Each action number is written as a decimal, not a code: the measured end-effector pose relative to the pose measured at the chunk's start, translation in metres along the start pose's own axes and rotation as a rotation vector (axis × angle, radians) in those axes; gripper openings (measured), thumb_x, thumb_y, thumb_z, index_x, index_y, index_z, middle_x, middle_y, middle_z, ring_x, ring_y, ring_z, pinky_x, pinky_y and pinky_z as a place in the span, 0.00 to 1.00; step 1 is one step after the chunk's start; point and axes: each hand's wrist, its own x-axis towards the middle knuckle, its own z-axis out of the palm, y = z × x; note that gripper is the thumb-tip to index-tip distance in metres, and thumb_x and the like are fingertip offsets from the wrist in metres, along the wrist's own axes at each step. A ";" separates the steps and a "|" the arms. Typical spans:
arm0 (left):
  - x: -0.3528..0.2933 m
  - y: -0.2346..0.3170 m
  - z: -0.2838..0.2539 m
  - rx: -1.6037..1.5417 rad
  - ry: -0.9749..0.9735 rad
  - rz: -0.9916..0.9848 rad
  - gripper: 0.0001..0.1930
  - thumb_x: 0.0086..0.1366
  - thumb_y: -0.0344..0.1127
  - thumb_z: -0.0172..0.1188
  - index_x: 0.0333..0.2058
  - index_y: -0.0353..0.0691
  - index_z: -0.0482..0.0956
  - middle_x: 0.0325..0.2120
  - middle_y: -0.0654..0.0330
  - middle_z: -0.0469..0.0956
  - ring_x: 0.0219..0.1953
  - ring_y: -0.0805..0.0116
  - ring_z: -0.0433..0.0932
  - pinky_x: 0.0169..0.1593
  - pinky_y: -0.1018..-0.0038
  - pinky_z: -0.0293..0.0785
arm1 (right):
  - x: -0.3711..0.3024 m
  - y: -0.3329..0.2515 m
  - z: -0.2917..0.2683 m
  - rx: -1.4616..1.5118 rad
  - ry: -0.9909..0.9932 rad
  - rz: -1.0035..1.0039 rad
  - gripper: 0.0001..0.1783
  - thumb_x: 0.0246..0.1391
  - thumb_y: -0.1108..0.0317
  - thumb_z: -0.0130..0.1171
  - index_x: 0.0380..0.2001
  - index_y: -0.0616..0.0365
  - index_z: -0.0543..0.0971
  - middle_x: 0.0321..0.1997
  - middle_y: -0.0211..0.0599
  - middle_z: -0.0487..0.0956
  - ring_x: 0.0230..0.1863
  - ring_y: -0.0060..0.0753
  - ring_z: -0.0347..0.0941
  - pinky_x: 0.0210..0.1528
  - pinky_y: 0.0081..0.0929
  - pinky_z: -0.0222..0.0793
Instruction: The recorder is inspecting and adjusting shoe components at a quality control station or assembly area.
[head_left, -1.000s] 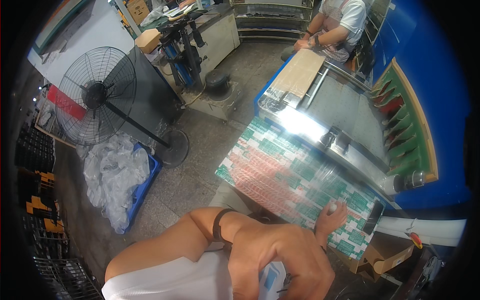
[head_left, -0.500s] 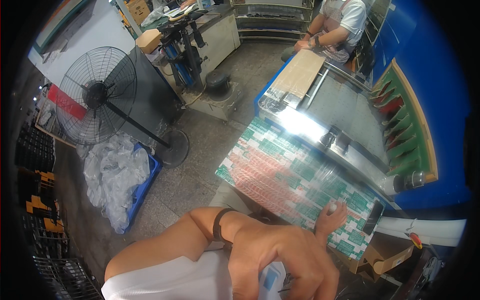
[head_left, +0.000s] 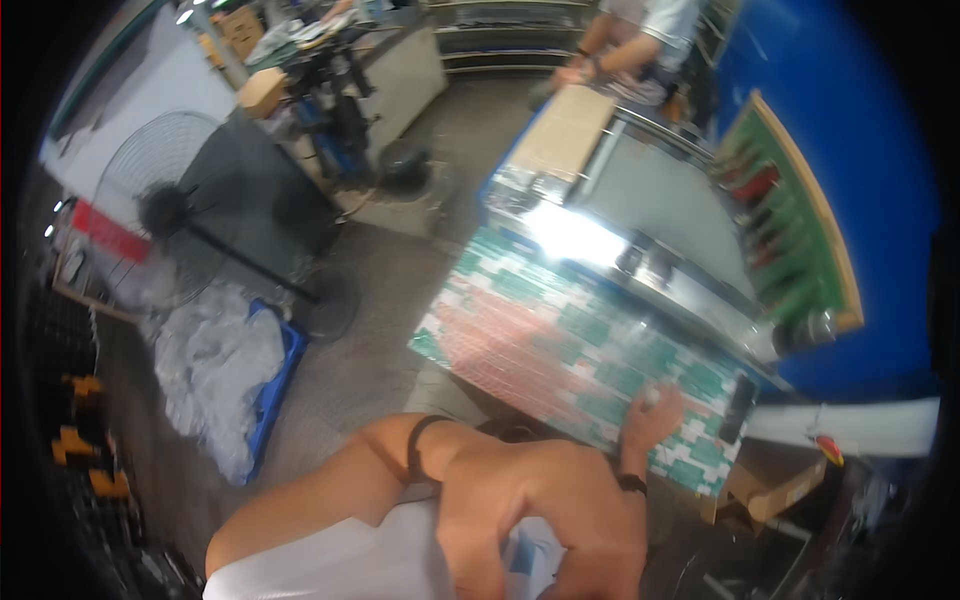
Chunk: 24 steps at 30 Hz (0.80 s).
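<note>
I log: right hand (head_left: 660, 418), curled around a small white rounded object (head_left: 652, 396) over the table's (head_left: 560, 330) right end; left hand (head_left: 545, 495) table-front, bent, grip indeterminable; slackened fingers could lose the object.

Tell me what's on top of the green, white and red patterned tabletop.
The right hand, holding a small whitish object, rests on the patterned tabletop; a black phone-like slab lies near the right end. The surface beneath both is covered.

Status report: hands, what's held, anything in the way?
Left hand close to camera, grip unclear. Right hand holding small white object over patterned tabletop. Dark flat object farther right, apart.
</note>
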 end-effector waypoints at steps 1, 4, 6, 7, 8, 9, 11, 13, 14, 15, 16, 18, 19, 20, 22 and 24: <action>0.002 -0.003 -0.002 -0.030 -0.025 0.026 0.15 0.58 0.33 0.86 0.35 0.33 0.87 0.43 0.39 0.89 0.40 0.47 0.89 0.41 0.61 0.84 | 0.001 0.000 -0.001 0.021 -0.020 0.002 0.25 0.60 0.58 0.72 0.57 0.57 0.81 0.68 0.54 0.77 0.71 0.62 0.70 0.74 0.64 0.59; 0.004 -0.005 -0.001 -0.063 -0.015 -0.035 0.12 0.58 0.28 0.84 0.35 0.32 0.87 0.43 0.39 0.88 0.38 0.49 0.89 0.39 0.62 0.84 | 0.000 -0.002 -0.003 -0.014 -0.056 0.087 0.26 0.55 0.60 0.75 0.55 0.58 0.81 0.66 0.54 0.78 0.69 0.63 0.72 0.72 0.65 0.61; 0.008 -0.004 -0.005 -0.025 -0.029 -0.071 0.11 0.59 0.26 0.82 0.35 0.32 0.87 0.43 0.38 0.88 0.37 0.51 0.88 0.38 0.63 0.84 | -0.001 -0.004 -0.005 -0.055 -0.008 0.099 0.26 0.57 0.59 0.74 0.55 0.57 0.82 0.67 0.54 0.78 0.70 0.63 0.71 0.73 0.65 0.60; 0.010 -0.002 -0.008 -0.016 -0.014 -0.047 0.10 0.59 0.26 0.82 0.35 0.32 0.87 0.44 0.38 0.88 0.36 0.51 0.88 0.38 0.64 0.83 | -0.001 -0.005 -0.005 -0.032 -0.001 0.073 0.26 0.58 0.57 0.74 0.56 0.57 0.82 0.67 0.53 0.77 0.71 0.62 0.70 0.75 0.64 0.58; 0.013 0.000 -0.011 -0.007 0.001 -0.022 0.10 0.59 0.25 0.82 0.35 0.33 0.87 0.44 0.38 0.88 0.36 0.52 0.88 0.37 0.64 0.83 | 0.000 -0.007 -0.006 0.005 -0.006 0.048 0.26 0.60 0.56 0.73 0.57 0.56 0.82 0.68 0.53 0.77 0.72 0.62 0.69 0.76 0.64 0.56; 0.016 0.000 -0.013 0.003 0.016 0.003 0.09 0.60 0.25 0.81 0.35 0.33 0.88 0.45 0.37 0.88 0.35 0.52 0.88 0.37 0.64 0.83 | 0.000 -0.008 -0.007 -0.005 0.001 0.042 0.26 0.60 0.56 0.73 0.57 0.56 0.82 0.68 0.53 0.77 0.72 0.62 0.69 0.76 0.64 0.56; 0.016 0.012 -0.018 0.090 -0.078 -0.236 0.09 0.61 0.25 0.81 0.36 0.33 0.88 0.46 0.38 0.88 0.36 0.51 0.88 0.38 0.64 0.83 | 0.000 -0.010 -0.008 0.043 -0.033 0.080 0.27 0.62 0.53 0.72 0.58 0.55 0.82 0.69 0.52 0.76 0.73 0.61 0.68 0.79 0.63 0.52; 0.007 0.019 -0.022 0.169 -0.061 -0.275 0.10 0.63 0.24 0.77 0.41 0.31 0.86 0.44 0.44 0.88 0.40 0.52 0.88 0.44 0.61 0.85 | -0.002 -0.010 -0.008 0.037 -0.038 0.076 0.27 0.61 0.54 0.72 0.59 0.55 0.82 0.69 0.52 0.76 0.73 0.61 0.68 0.79 0.63 0.52; -0.002 0.019 -0.027 0.245 -0.037 -0.293 0.11 0.66 0.23 0.74 0.46 0.29 0.85 0.41 0.49 0.87 0.44 0.53 0.88 0.50 0.59 0.88 | -0.002 -0.007 -0.008 0.035 -0.042 0.076 0.27 0.61 0.54 0.73 0.59 0.55 0.81 0.70 0.51 0.76 0.74 0.61 0.68 0.79 0.64 0.52; -0.015 0.022 -0.032 0.347 0.086 -0.417 0.10 0.68 0.23 0.72 0.47 0.28 0.85 0.43 0.49 0.87 0.44 0.55 0.88 0.49 0.62 0.87 | -0.003 -0.005 -0.006 0.016 -0.032 0.093 0.27 0.61 0.54 0.73 0.59 0.55 0.81 0.70 0.51 0.76 0.74 0.61 0.68 0.79 0.64 0.52; -0.032 0.022 -0.037 0.449 0.210 -0.505 0.10 0.69 0.22 0.69 0.47 0.28 0.85 0.45 0.48 0.87 0.44 0.57 0.88 0.48 0.65 0.87 | -0.004 -0.002 -0.005 0.007 -0.034 0.089 0.27 0.61 0.54 0.73 0.58 0.55 0.82 0.70 0.51 0.76 0.74 0.60 0.67 0.79 0.64 0.53; -0.074 0.015 -0.065 0.784 0.554 -0.744 0.07 0.75 0.23 0.65 0.49 0.32 0.86 0.50 0.51 0.88 0.50 0.64 0.88 0.57 0.67 0.85 | -0.004 0.002 0.001 0.021 -0.071 0.113 0.26 0.59 0.55 0.73 0.57 0.53 0.82 0.69 0.50 0.77 0.74 0.59 0.68 0.76 0.65 0.55; -0.097 0.012 -0.092 1.012 0.605 -0.744 0.07 0.76 0.24 0.64 0.50 0.34 0.86 0.50 0.55 0.89 0.50 0.68 0.87 0.58 0.66 0.84 | -0.002 0.003 0.003 0.026 -0.016 0.090 0.25 0.57 0.56 0.72 0.56 0.52 0.83 0.68 0.50 0.78 0.73 0.60 0.69 0.75 0.65 0.57; -0.122 0.013 -0.117 1.165 0.711 -0.773 0.08 0.76 0.24 0.63 0.50 0.32 0.85 0.49 0.52 0.88 0.52 0.61 0.87 0.60 0.66 0.82 | -0.002 0.003 0.004 0.047 -0.004 0.050 0.24 0.56 0.57 0.72 0.55 0.52 0.83 0.67 0.49 0.79 0.72 0.60 0.70 0.73 0.66 0.58; -0.174 0.036 -0.172 1.594 0.716 -0.778 0.12 0.71 0.21 0.63 0.53 0.32 0.82 0.53 0.50 0.84 0.58 0.57 0.84 0.64 0.64 0.79 | -0.002 0.003 0.004 0.050 -0.017 0.029 0.24 0.53 0.61 0.72 0.52 0.53 0.83 0.64 0.50 0.80 0.70 0.60 0.72 0.68 0.65 0.62; -0.228 0.071 -0.212 1.977 0.831 -0.790 0.16 0.69 0.27 0.67 0.54 0.33 0.81 0.57 0.44 0.81 0.65 0.47 0.79 0.69 0.58 0.75 | -0.003 0.001 0.002 0.056 0.001 0.019 0.24 0.56 0.61 0.72 0.55 0.56 0.82 0.69 0.52 0.78 0.72 0.63 0.69 0.71 0.65 0.60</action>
